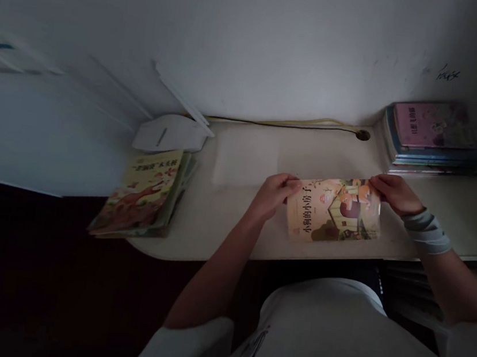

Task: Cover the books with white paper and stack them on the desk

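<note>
A thin picture book (pixel 334 210) with a cream and green illustrated cover is held sideways over the desk's front part. My left hand (pixel 278 192) pinches its left edge near the upper corner, thumb on the cover. At the opposite upper corner, my right hand (pixel 395 193) grips the book too; a grey band (pixel 427 230) wraps that wrist. The cover faces up, and the fingers behind the book are hidden.
A pile of picture books (pixel 145 193) overhangs the white desk's (pixel 234 213) left front edge. Behind it stands a white router (pixel 172 134) with antennas. More stacked books (pixel 435 133) lie at the back right. Cables (pixel 280 123) run along the wall to a round hole (pixel 362 135).
</note>
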`<control>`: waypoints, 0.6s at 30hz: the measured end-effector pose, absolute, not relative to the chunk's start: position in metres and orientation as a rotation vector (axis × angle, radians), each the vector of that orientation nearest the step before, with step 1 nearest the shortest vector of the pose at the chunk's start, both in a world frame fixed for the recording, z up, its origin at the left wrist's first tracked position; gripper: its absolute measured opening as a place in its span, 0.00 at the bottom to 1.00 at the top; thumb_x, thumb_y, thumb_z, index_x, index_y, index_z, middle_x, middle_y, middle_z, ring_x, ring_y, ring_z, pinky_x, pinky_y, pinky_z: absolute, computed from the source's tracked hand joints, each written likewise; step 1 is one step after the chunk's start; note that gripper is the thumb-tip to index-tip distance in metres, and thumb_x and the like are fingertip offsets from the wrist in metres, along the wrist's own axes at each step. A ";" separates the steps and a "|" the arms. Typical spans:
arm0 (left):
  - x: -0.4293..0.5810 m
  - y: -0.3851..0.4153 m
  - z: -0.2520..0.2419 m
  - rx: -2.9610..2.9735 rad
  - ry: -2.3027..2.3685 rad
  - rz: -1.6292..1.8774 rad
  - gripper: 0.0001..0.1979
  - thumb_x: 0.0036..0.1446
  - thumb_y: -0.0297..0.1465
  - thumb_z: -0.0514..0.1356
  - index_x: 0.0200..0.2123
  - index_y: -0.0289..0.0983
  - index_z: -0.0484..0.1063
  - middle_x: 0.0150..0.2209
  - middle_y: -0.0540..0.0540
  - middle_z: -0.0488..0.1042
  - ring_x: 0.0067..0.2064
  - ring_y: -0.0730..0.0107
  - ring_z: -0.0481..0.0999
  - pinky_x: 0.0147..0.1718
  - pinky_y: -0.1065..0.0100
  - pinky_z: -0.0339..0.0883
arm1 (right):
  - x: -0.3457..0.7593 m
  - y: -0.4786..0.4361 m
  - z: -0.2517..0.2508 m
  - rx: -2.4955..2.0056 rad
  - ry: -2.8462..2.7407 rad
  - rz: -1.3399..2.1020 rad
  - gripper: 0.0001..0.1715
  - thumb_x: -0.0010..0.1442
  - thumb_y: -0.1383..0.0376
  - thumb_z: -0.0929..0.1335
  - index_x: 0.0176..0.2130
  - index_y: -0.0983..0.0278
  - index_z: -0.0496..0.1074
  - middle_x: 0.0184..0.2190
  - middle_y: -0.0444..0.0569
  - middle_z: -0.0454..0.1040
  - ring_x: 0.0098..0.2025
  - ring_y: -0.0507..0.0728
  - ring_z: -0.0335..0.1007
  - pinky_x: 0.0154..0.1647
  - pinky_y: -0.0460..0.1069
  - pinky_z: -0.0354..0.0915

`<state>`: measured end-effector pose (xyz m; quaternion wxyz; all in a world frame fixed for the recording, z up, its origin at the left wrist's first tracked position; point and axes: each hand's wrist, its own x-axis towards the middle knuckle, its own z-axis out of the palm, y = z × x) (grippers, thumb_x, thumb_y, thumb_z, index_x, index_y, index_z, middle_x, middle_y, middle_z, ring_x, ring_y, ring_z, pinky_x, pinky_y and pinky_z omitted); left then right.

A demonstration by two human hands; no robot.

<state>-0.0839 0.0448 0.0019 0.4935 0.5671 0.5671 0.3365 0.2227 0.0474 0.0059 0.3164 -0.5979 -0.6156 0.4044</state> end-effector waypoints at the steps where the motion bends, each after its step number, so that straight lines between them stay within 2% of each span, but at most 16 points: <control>1: -0.082 0.048 -0.002 1.446 1.460 0.782 0.15 0.51 0.37 0.58 0.40 0.35 0.71 0.28 0.46 0.72 0.28 0.70 0.72 0.27 0.69 0.64 | 0.221 0.052 0.001 -1.658 -1.667 1.000 0.25 0.54 0.44 0.64 0.25 0.62 0.71 0.17 0.43 0.69 0.20 0.52 0.64 0.21 0.48 0.62; 4: -0.075 0.052 -0.008 1.775 1.785 0.514 0.21 0.55 0.38 0.57 0.50 0.36 0.68 0.32 0.42 0.75 0.35 0.60 0.76 0.36 0.61 0.68 | 0.217 0.064 -0.012 -1.874 -1.836 0.729 0.18 0.55 0.52 0.65 0.26 0.63 0.71 0.20 0.46 0.72 0.25 0.55 0.68 0.26 0.49 0.63; 6: -0.071 0.051 -0.008 1.989 1.955 0.280 0.22 0.57 0.40 0.55 0.52 0.35 0.67 0.34 0.37 0.76 0.41 0.52 0.76 0.40 0.55 0.67 | 0.213 0.066 -0.017 -1.991 -1.944 0.522 0.14 0.55 0.55 0.66 0.31 0.63 0.73 0.27 0.50 0.76 0.31 0.57 0.72 0.32 0.50 0.63; 8: -0.063 0.046 -0.005 2.170 2.032 0.182 0.23 0.60 0.38 0.51 0.55 0.32 0.65 0.41 0.32 0.75 0.47 0.47 0.73 0.44 0.51 0.66 | 0.210 0.065 -0.017 -2.133 -2.037 0.360 0.16 0.58 0.55 0.64 0.38 0.63 0.73 0.33 0.53 0.78 0.35 0.60 0.74 0.34 0.51 0.63; 10: -0.050 0.040 -0.004 2.365 1.967 0.206 0.23 0.63 0.34 0.47 0.59 0.32 0.61 0.53 0.30 0.69 0.57 0.47 0.66 0.51 0.50 0.61 | 0.208 0.062 -0.014 -2.239 -2.087 0.309 0.20 0.60 0.52 0.63 0.41 0.62 0.72 0.35 0.54 0.78 0.37 0.62 0.74 0.34 0.52 0.63; 12: -0.031 0.033 -0.008 2.529 1.793 0.202 0.25 0.64 0.35 0.45 0.62 0.33 0.57 0.63 0.33 0.58 0.65 0.49 0.53 0.59 0.49 0.51 | 0.207 0.060 -0.008 -2.293 -2.130 0.274 0.22 0.61 0.49 0.62 0.42 0.61 0.73 0.35 0.54 0.78 0.37 0.63 0.74 0.34 0.53 0.63; 15: -0.001 0.024 -0.020 2.591 1.583 0.111 0.32 0.64 0.45 0.42 0.64 0.32 0.53 0.67 0.35 0.49 0.68 0.47 0.44 0.62 0.42 0.39 | 0.197 0.055 0.000 -2.257 -2.202 0.108 0.20 0.62 0.53 0.61 0.42 0.63 0.73 0.37 0.58 0.77 0.39 0.65 0.74 0.35 0.55 0.64; 18: 0.014 0.017 -0.030 2.557 1.581 0.096 0.36 0.63 0.49 0.41 0.65 0.31 0.49 0.67 0.33 0.48 0.68 0.46 0.44 0.61 0.38 0.36 | 0.174 0.042 0.002 -1.969 -2.348 -0.117 0.21 0.65 0.59 0.58 0.46 0.69 0.72 0.47 0.66 0.74 0.49 0.67 0.69 0.47 0.60 0.63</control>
